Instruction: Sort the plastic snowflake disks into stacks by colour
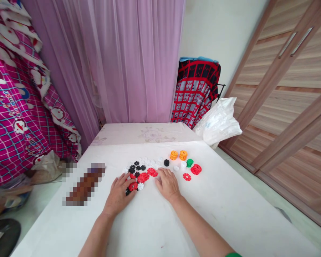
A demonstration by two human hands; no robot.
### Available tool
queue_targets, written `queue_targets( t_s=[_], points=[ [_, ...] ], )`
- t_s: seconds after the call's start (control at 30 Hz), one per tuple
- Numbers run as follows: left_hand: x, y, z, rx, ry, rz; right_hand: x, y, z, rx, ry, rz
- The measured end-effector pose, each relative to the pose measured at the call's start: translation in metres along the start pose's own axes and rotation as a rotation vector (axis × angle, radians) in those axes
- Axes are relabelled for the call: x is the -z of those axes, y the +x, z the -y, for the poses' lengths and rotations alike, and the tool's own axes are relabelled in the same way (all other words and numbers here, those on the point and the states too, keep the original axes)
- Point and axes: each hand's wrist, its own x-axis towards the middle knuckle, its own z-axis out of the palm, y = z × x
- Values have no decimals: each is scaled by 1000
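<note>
My left hand [120,194] lies with its fingers apart at the left edge of a loose pile of notched plastic discs. Its fingertips touch red discs [133,186], and a few black ones show beside them. At the pile's right side rests my right hand [168,185], fingers stretched out and low over the table, its tips beside a red disc [152,172]. Between the hands lie more red discs [143,177] and one white disc [140,186]. Black discs [132,169] and white discs [147,163] spread behind them. What is under my fingers is hidden.
Right of the pile stand orange stacks [183,155], a black stack [166,162], a green stack [189,162], a white stack [183,165] and a red stack [196,169]. A single red disc [187,177] lies nearby. A blurred-out brown object [84,185] is at left on the white table [203,221].
</note>
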Motion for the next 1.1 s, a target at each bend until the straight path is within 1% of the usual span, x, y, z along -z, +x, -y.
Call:
queue_targets(
  t_s=[0.13, 0.23, 0.33, 0.47, 0.53, 0.6, 0.67, 0.73, 0.8, 0.87, 0.97, 1.1],
  points=[
    [3, -1, -6, 9, 8, 21, -11, 25, 12, -35, -9, 47],
    [4, -2, -10, 26, 14, 19, -15, 30, 13, -61, -16, 96],
    [3, -3, -12, 43, 15, 6, -18, 30, 8, -99, 20, 97],
    [2, -4, -11, 58, 26, 7, -26, 32, 4, -153, 90, 42],
    [1, -4, -10, 55, 34, 8, -29, 29, 4, -169, 128, -22],
    [1, -4, -8, 47, 43, 2, -29, 18, 0, -182, 175, -104],
    [1, -5, -6, 36, 50, -12, -24, 0, -11, -195, 219, -192],
    [1, -6, -3, 20, 53, -19, -12, -20, -30, -226, 233, -276],
    [0, -7, -1, 13, 61, -16, 4, -40, -55, -308, 197, -342],
    [0, -7, 1, 16, 74, -4, 20, -52, -78, -415, 127, -373],
    [-1, -6, 3, 11, 89, 0, 34, -58, -96, -540, 52, -351],
    [-3, -6, 5, -6, 88, -12, 34, -48, -93, -589, 9, -235]
  ],
)
